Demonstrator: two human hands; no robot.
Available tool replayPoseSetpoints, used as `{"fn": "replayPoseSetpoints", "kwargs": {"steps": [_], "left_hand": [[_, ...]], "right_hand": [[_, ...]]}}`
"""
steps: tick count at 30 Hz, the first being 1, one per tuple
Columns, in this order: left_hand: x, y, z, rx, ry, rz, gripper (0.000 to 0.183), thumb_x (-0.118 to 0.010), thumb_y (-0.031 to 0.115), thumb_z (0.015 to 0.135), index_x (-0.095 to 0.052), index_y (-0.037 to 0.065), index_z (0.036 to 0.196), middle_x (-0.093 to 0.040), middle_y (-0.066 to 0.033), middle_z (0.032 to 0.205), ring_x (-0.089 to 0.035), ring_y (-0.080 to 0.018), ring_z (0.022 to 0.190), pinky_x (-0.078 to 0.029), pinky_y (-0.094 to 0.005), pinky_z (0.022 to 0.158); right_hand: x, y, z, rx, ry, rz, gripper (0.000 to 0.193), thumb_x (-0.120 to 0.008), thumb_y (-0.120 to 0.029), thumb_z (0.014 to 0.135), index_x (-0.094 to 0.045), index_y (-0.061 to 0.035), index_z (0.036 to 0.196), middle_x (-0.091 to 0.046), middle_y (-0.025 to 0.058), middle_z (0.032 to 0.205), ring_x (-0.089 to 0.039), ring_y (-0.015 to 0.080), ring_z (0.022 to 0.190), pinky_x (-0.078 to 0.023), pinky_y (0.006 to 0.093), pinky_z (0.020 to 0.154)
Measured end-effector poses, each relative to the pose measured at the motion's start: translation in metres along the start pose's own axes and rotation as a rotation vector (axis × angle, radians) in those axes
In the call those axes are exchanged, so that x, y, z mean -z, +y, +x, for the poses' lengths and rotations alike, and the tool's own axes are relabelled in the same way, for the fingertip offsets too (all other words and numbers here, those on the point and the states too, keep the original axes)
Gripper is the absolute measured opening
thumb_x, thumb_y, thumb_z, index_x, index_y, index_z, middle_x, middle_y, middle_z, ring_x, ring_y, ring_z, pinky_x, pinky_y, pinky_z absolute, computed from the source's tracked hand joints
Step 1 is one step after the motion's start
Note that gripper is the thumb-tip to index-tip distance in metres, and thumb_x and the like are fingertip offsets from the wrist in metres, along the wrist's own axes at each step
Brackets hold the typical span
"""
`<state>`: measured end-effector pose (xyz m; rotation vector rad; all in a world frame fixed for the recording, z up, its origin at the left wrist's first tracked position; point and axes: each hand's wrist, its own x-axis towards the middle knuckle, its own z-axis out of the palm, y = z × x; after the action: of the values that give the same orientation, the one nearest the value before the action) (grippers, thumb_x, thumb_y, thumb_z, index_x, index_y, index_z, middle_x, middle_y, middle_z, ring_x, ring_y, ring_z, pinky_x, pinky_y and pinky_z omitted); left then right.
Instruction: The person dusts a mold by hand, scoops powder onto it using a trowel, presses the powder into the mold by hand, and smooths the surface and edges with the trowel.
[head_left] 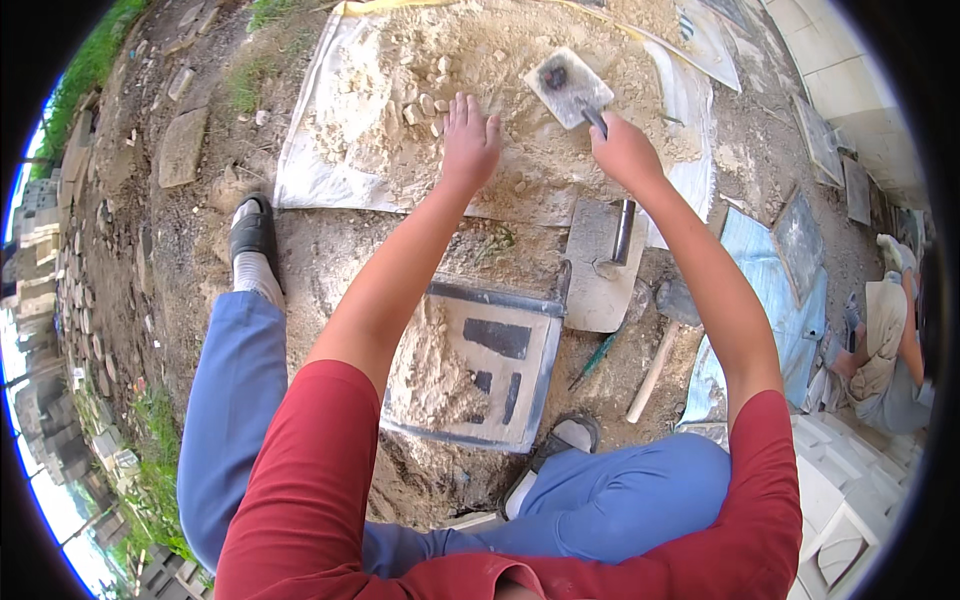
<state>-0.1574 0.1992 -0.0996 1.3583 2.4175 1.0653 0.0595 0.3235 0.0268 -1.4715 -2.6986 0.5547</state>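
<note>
My right hand (626,152) grips the dark handle of a flat square-bladed trowel (570,88), closed around it. The pale blade has a dark patch in its middle and sits over a spread of sandy material (540,150). My left hand (470,143) is open, palm down, fingers stretched out over the same sand, close to several pale lumps (420,108). Beneath the sand lies a white sheet (325,185). Nearer my body, a flat dark-edged frame (535,375) bears dark rectangular areas and a heap of pale sand (425,375) on its left part.
Right of the frame lie a flat metal plate tool (598,290) with a bar handle, a wooden-handled hammer (655,370) and a thin green tool (596,360). Blue sheeting (745,260) is farther right, near another person (900,340). Pale blocks (850,490) stand at lower right.
</note>
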Motion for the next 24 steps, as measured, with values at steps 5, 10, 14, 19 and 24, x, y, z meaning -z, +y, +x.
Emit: {"fn": "replayPoseSetpoints", "kwargs": {"steps": [5, 10, 14, 19, 24], "left_hand": [[-0.025, 0.004, 0.005, -0.057, 0.060, 0.062, 0.074, -0.025, 0.047, 0.112, -0.033, -0.007, 0.162, -0.035, -0.0245, 0.169, -0.028, -0.0394, 0.159, -0.016, -0.0467, 0.132], [-0.025, 0.009, 0.002, -0.039, 0.068, -0.021, 0.073, -0.016, 0.047, 0.113, -0.032, -0.003, 0.164, -0.037, -0.0216, 0.169, -0.028, -0.0368, 0.159, -0.016, -0.0454, 0.132], [-0.021, 0.007, 0.003, -0.022, 0.010, -0.066, 0.072, -0.017, 0.043, 0.113, -0.031, -0.007, 0.163, -0.034, -0.0241, 0.170, -0.026, -0.0366, 0.161, -0.014, -0.0460, 0.133], [-0.026, 0.007, 0.002, -0.057, 0.033, -0.066, 0.073, -0.017, 0.043, 0.112, -0.030, -0.009, 0.163, -0.028, -0.0269, 0.171, -0.020, -0.0395, 0.162, -0.011, -0.0476, 0.133], [-0.032, 0.021, -0.003, -0.032, 0.068, 0.012, 0.075, -0.016, 0.045, 0.112, -0.025, -0.009, 0.164, -0.020, -0.0276, 0.174, -0.012, -0.0410, 0.164, -0.004, -0.0477, 0.134]], "right_hand": [[0.006, -0.028, 0.013, 0.025, -0.125, -0.012, 0.033, -0.054, -0.029, 0.106, -0.064, 0.0016, 0.113, -0.073, 0.0254, 0.103, -0.072, 0.0434, 0.096, -0.057, 0.0534, 0.085], [-0.021, -0.028, -0.002, 0.072, -0.068, 0.026, 0.034, -0.055, -0.027, 0.105, -0.065, 0.0034, 0.113, -0.073, 0.0268, 0.103, -0.072, 0.0445, 0.098, -0.056, 0.0545, 0.087], [-0.024, -0.042, -0.014, 0.048, -0.087, 0.111, 0.034, -0.056, -0.026, 0.104, -0.065, 0.0040, 0.115, -0.073, 0.0277, 0.101, -0.071, 0.0461, 0.097, -0.056, 0.0553, 0.089], [-0.027, -0.044, -0.015, 0.052, -0.152, 0.253, 0.032, -0.059, -0.028, 0.103, -0.067, 0.0021, 0.110, -0.072, 0.0268, 0.094, -0.070, 0.0451, 0.091, -0.054, 0.0516, 0.084], [-0.047, -0.047, -0.030, 0.107, -0.272, 0.339, 0.033, -0.060, -0.030, 0.102, -0.070, 0.0011, 0.109, -0.073, 0.0236, 0.089, -0.072, 0.0392, 0.085, -0.055, 0.0465, 0.080]]}}
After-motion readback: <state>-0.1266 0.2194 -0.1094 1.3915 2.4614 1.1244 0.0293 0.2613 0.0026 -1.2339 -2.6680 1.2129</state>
